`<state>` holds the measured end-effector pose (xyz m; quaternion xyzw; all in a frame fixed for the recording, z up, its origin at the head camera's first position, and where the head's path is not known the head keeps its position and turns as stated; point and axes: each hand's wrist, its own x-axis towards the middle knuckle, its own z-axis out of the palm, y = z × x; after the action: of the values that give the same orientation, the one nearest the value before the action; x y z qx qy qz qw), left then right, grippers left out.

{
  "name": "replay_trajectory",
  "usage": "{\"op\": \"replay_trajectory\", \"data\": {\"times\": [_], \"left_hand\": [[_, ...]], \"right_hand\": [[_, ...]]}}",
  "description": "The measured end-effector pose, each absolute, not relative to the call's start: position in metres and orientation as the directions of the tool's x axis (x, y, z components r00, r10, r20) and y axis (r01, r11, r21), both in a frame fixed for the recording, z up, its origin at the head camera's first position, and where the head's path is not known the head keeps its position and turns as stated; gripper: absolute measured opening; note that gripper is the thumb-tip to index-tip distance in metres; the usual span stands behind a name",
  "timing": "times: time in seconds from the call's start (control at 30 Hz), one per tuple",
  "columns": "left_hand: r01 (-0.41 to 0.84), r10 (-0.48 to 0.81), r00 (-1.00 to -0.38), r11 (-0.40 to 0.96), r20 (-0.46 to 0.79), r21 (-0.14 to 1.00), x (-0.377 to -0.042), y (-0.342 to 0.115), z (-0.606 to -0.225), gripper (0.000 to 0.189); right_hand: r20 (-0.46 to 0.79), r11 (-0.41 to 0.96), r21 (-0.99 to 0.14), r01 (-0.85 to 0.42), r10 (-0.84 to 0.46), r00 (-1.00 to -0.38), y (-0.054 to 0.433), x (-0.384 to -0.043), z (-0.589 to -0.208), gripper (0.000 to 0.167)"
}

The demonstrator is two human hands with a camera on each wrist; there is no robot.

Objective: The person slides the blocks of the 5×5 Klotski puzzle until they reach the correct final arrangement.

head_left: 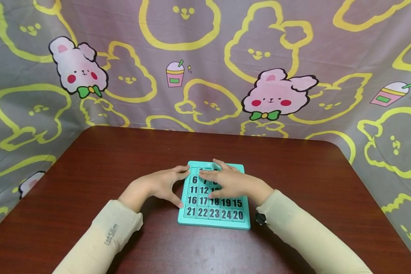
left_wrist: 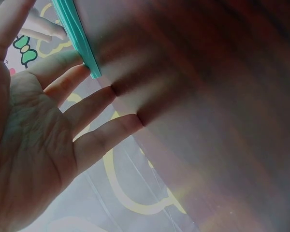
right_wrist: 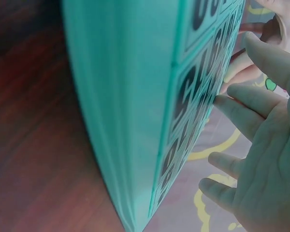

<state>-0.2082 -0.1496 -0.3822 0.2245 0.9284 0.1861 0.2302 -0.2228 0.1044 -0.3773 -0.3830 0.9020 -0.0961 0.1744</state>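
A turquoise number slide puzzle lies flat on the table, its square tiles printed with black numbers. The lower rows read 16, 17, 18, 19, 15 and 21, 22, 23, 24, 20. My left hand is at its left side, thumb by the lower edge and a finger by the upper corner; its fingers are spread in the left wrist view. Over the upper tiles reaches my right hand, fingers extended, a fingertip at the tiles in the right wrist view. That hand hides the upper-right tiles.
The brown wooden table has its far edge against a hanging curtain with cartoon rabbits and cups. The curtain also closes off the left and right sides.
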Motion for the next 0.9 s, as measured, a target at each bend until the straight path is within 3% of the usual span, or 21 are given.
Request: {"op": "replay_trajectory", "data": {"times": [0.6,0.9], "left_hand": [[0.343,0.508,-0.789,0.83,-0.345,0.439,-0.209,-0.149,-0.383,0.11],[0.328,0.497,-0.796,0.834,-0.346,0.444,-0.208,-0.149,-0.382,0.11]], "right_hand": [[-0.281,0.694,-0.28,-0.664,-0.72,-0.634,0.088,-0.223,-0.377,0.071],[-0.233,0.7,-0.329,-0.634,-0.711,-0.664,0.109,-0.226,-0.374,0.073]]}}
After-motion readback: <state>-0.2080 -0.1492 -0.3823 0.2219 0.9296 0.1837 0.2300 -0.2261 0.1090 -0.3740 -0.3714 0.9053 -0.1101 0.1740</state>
